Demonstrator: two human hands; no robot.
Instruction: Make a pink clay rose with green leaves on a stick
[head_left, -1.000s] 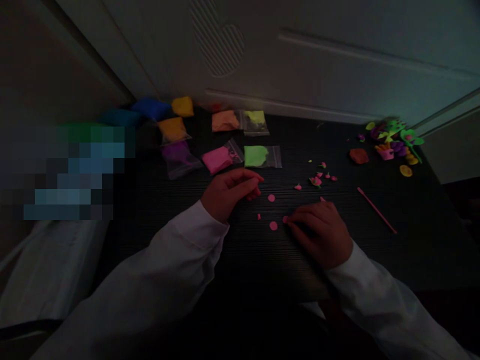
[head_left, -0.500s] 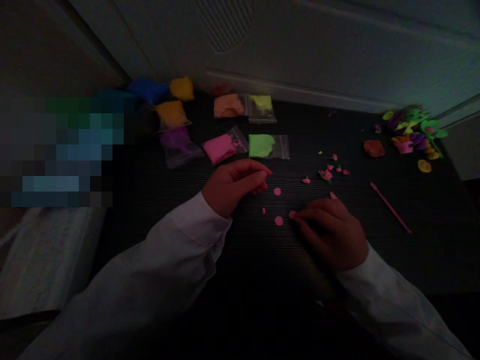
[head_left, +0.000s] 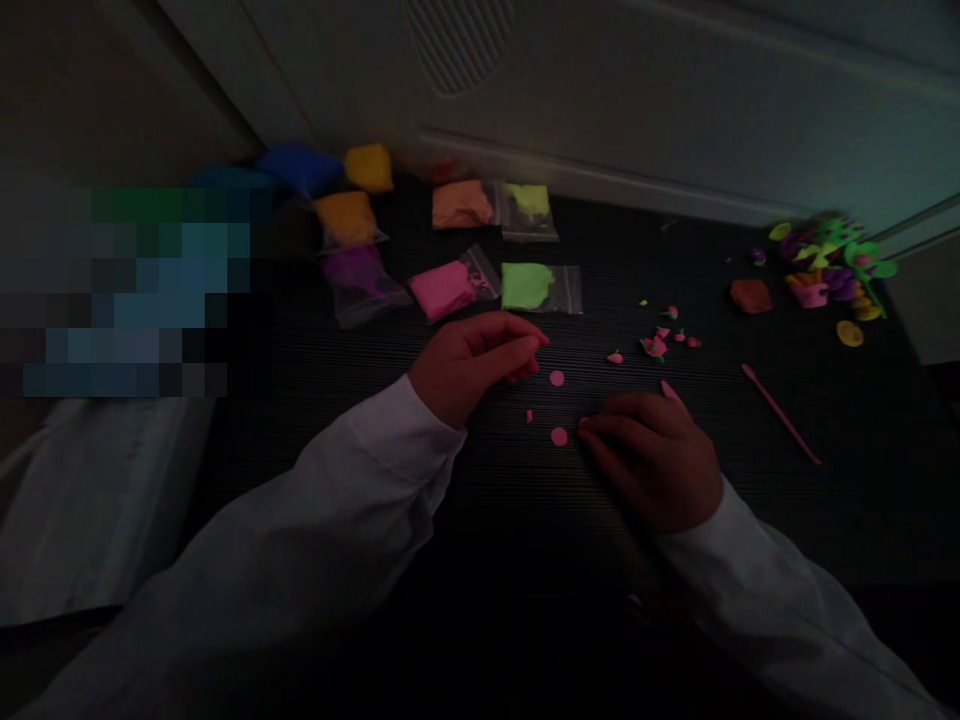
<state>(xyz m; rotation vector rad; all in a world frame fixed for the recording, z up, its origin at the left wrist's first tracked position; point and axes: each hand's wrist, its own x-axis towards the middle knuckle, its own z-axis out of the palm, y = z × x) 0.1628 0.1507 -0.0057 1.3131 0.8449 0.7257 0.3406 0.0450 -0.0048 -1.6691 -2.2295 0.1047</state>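
Note:
My left hand (head_left: 480, 365) is closed, thumb pressed to curled fingers, above the dark table; what it holds, if anything, is hidden. My right hand (head_left: 652, 460) pinches a small pink clay disc (head_left: 583, 423) between thumb and fingertips, with most of the disc covered. Between the hands lie two flat pink discs, an upper disc (head_left: 556, 378) and a lower disc (head_left: 559, 437), beside a tiny pink clay piece (head_left: 529, 416). Past my right knuckles pokes the tip of a pink tool (head_left: 671, 392), its other end hidden.
Small pink clay buds (head_left: 654, 347) with green bases lie further back. A pink stick tool (head_left: 780, 412), a reddish-brown lump (head_left: 750, 295) and colourful clay flowers (head_left: 825, 270) are at right. Bags of clay, including green (head_left: 527, 286) and pink (head_left: 444, 289), line the back left.
My right fingers have closed further over the pink disc, covering most of it, and the hand has shifted slightly left. My left hand keeps its pose. The view has shifted a little.

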